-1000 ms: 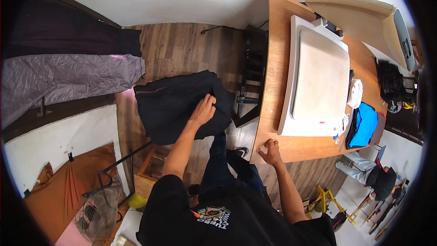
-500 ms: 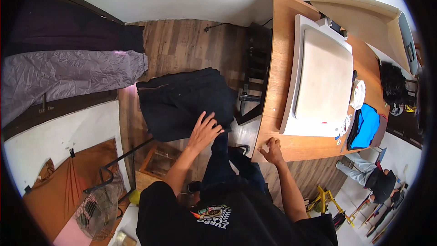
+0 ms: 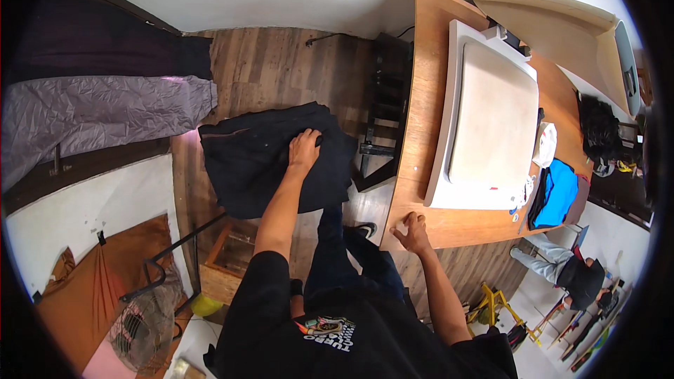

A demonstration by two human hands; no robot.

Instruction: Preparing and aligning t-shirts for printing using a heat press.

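A stack of black cloth pieces [image 3: 242,161], perhaps garments, lies in front of me to the left. My left hand [image 3: 304,150] is closed over its upper right part, a fold of the dark cloth bunched at the fingers. My right hand [image 3: 413,232] rests at the near left corner of the wooden table [image 3: 449,228], thumb and fingers apart and loosely bent, with nothing in it. On that table sits a white machine [image 3: 439,189] with a beige padded top [image 3: 495,112].
Grey cloth [image 3: 105,109] hangs over a dark ledge at left. A black metal stand [image 3: 382,112] is beside the table. Blue folded cloth [image 3: 560,193] lies on the table's right part. A fan [image 3: 144,333] stands lower left; another person [image 3: 583,281] is at far right.
My left hand has moved forward from the near edge of the black stack and closed on its cloth. My right hand stays at the table corner. The view has shifted slightly.
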